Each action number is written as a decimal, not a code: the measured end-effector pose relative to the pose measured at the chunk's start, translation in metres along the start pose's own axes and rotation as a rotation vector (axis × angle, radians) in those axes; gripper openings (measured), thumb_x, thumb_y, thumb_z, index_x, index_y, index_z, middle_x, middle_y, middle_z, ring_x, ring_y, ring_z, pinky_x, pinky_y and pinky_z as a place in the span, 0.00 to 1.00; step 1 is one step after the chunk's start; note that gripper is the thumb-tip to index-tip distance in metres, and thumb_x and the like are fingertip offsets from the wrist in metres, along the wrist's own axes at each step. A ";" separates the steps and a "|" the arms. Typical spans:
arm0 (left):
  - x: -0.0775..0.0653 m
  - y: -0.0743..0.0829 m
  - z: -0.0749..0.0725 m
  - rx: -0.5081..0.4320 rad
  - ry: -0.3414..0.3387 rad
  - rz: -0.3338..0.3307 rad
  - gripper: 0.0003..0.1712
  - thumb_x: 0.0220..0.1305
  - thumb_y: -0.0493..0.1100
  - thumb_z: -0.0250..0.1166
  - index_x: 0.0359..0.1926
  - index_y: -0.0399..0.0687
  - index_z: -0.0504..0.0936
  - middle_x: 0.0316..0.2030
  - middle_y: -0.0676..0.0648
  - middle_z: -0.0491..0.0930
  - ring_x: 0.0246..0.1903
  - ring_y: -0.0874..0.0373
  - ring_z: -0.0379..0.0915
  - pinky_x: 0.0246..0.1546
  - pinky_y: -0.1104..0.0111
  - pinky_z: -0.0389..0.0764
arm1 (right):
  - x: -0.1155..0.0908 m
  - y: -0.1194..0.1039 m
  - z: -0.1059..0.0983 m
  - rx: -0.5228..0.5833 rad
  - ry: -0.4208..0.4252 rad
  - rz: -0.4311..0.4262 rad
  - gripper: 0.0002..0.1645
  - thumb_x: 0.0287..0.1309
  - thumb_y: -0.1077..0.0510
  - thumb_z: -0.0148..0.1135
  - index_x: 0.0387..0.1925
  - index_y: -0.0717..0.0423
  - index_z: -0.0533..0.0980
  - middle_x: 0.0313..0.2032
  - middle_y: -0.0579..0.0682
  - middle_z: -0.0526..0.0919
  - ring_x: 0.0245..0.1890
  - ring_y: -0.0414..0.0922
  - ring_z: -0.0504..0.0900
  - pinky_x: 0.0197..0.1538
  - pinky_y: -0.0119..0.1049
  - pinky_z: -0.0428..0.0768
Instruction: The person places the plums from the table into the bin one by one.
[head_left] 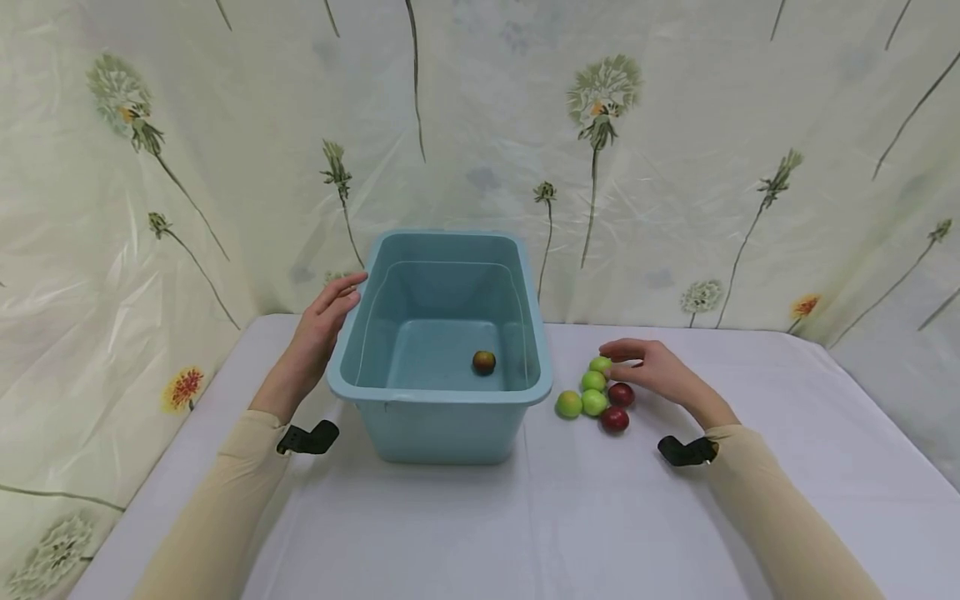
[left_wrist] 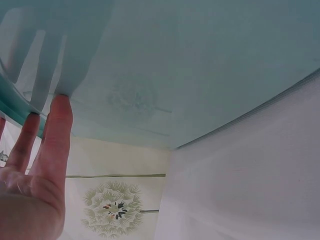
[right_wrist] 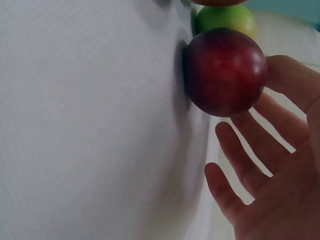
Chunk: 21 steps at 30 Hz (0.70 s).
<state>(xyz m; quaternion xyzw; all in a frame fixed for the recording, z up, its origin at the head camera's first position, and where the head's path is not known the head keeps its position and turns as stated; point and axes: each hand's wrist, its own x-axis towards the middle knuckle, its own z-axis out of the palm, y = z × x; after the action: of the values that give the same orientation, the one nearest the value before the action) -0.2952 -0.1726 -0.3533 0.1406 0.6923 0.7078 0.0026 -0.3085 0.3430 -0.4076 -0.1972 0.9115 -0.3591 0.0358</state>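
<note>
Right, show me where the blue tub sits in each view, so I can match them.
Head: blue tub just left of centre.
Left wrist: its side wall fills most of the upper half.
Right wrist: a blue patch in the top-right corner, apparently the tub.
Shared landmark: white tablecloth, at the bottom, lower right and left respectively.

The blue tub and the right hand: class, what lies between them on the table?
Four green fruits and two dark red fruits, clustered, as the head view shows.

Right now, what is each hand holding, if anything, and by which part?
Left hand: nothing. Right hand: cannot tell; its fingers flank the farthest green fruit.
</note>
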 end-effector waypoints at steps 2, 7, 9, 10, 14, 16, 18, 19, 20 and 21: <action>0.000 0.000 0.000 -0.002 0.001 -0.002 0.28 0.74 0.57 0.53 0.71 0.57 0.66 0.64 0.46 0.65 0.62 0.50 0.64 0.59 0.59 0.66 | 0.001 0.001 0.001 0.005 -0.009 0.001 0.27 0.62 0.54 0.67 0.59 0.63 0.75 0.54 0.58 0.80 0.58 0.56 0.76 0.57 0.54 0.73; 0.000 -0.001 -0.001 -0.004 -0.003 -0.006 0.29 0.73 0.57 0.54 0.71 0.58 0.65 0.65 0.46 0.65 0.62 0.50 0.64 0.59 0.59 0.66 | 0.003 0.004 0.004 0.000 -0.014 0.007 0.27 0.61 0.53 0.68 0.59 0.62 0.76 0.53 0.57 0.81 0.57 0.54 0.76 0.57 0.53 0.73; 0.000 -0.001 -0.001 -0.001 -0.007 -0.001 0.29 0.73 0.58 0.53 0.71 0.58 0.65 0.65 0.45 0.65 0.63 0.50 0.63 0.60 0.57 0.65 | 0.004 0.005 0.004 -0.007 -0.020 0.012 0.27 0.62 0.53 0.68 0.59 0.62 0.76 0.53 0.58 0.81 0.57 0.55 0.76 0.57 0.53 0.73; 0.000 -0.002 -0.001 0.001 -0.010 0.002 0.29 0.73 0.58 0.53 0.71 0.58 0.65 0.65 0.45 0.64 0.63 0.50 0.63 0.61 0.56 0.64 | 0.004 0.006 0.005 -0.009 -0.024 0.013 0.27 0.62 0.53 0.67 0.59 0.62 0.76 0.53 0.58 0.81 0.57 0.55 0.76 0.57 0.54 0.73; 0.000 -0.002 -0.002 0.002 -0.014 0.009 0.29 0.73 0.58 0.53 0.71 0.58 0.65 0.65 0.45 0.64 0.63 0.50 0.63 0.61 0.55 0.63 | 0.005 0.005 0.005 -0.015 -0.029 0.020 0.27 0.62 0.54 0.67 0.59 0.63 0.75 0.53 0.58 0.80 0.57 0.55 0.76 0.58 0.54 0.72; 0.000 -0.002 -0.001 -0.002 -0.015 0.007 0.29 0.73 0.58 0.53 0.71 0.58 0.65 0.65 0.45 0.64 0.63 0.50 0.63 0.60 0.56 0.64 | 0.005 0.004 0.005 -0.017 -0.024 0.023 0.27 0.62 0.55 0.67 0.59 0.63 0.75 0.53 0.58 0.81 0.56 0.55 0.76 0.58 0.54 0.72; 0.000 -0.002 -0.001 -0.003 -0.015 0.005 0.29 0.73 0.58 0.53 0.71 0.58 0.65 0.66 0.46 0.64 0.63 0.50 0.63 0.60 0.57 0.65 | 0.004 0.004 0.005 -0.019 -0.018 0.027 0.26 0.62 0.55 0.67 0.59 0.62 0.76 0.53 0.58 0.81 0.56 0.55 0.76 0.58 0.53 0.72; 0.000 -0.002 -0.001 -0.004 -0.013 0.003 0.29 0.73 0.58 0.53 0.71 0.58 0.65 0.65 0.46 0.64 0.63 0.51 0.63 0.60 0.58 0.65 | 0.004 0.004 0.005 -0.018 -0.015 0.030 0.26 0.61 0.56 0.67 0.59 0.62 0.76 0.53 0.58 0.81 0.56 0.55 0.76 0.57 0.53 0.72; 0.000 -0.002 -0.001 -0.006 -0.012 0.003 0.29 0.73 0.58 0.53 0.71 0.58 0.65 0.65 0.46 0.64 0.63 0.50 0.63 0.59 0.58 0.65 | 0.003 0.003 0.005 -0.018 -0.010 0.032 0.26 0.61 0.56 0.67 0.59 0.61 0.76 0.53 0.58 0.81 0.56 0.55 0.76 0.57 0.53 0.72; 0.000 -0.002 -0.001 -0.006 -0.010 0.003 0.29 0.73 0.58 0.54 0.71 0.58 0.65 0.65 0.46 0.64 0.62 0.50 0.63 0.59 0.58 0.66 | 0.003 0.002 0.005 -0.016 -0.005 0.037 0.26 0.61 0.56 0.67 0.59 0.61 0.76 0.53 0.58 0.81 0.56 0.55 0.76 0.57 0.54 0.72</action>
<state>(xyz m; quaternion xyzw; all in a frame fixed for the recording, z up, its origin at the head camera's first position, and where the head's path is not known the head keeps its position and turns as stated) -0.2954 -0.1731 -0.3549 0.1451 0.6898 0.7093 0.0057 -0.3109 0.3403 -0.4126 -0.1814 0.9177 -0.3507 0.0430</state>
